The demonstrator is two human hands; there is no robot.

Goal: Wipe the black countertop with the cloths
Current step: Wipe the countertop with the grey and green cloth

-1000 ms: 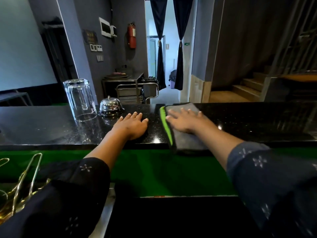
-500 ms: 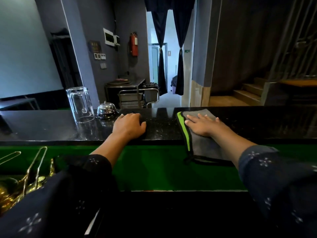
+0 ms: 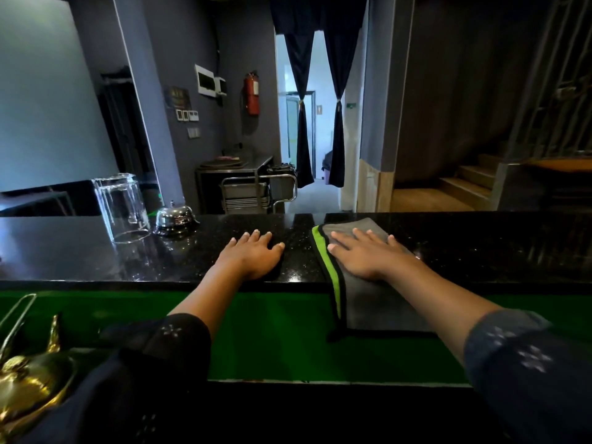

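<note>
A grey cloth with a bright green edge (image 3: 362,296) lies across the black speckled countertop (image 3: 480,248), its near end hanging over the front edge. My right hand (image 3: 365,254) presses flat on the cloth with straight, spread fingers. My left hand (image 3: 253,254) lies flat on the counter to the left of the cloth, fingers straight; a dark patch under its palm may be a second cloth, but I cannot tell.
An upturned clear glass (image 3: 121,209) and a chrome service bell (image 3: 174,216) stand on the counter at the left. Brass-coloured objects (image 3: 28,382) sit below the counter at the lower left. A green band (image 3: 272,331) runs under the counter's front edge.
My right hand has slid the cloth to the right and then back toward the far edge. My left hand's fingers curled and have flattened again. The camera view has tilted.
</note>
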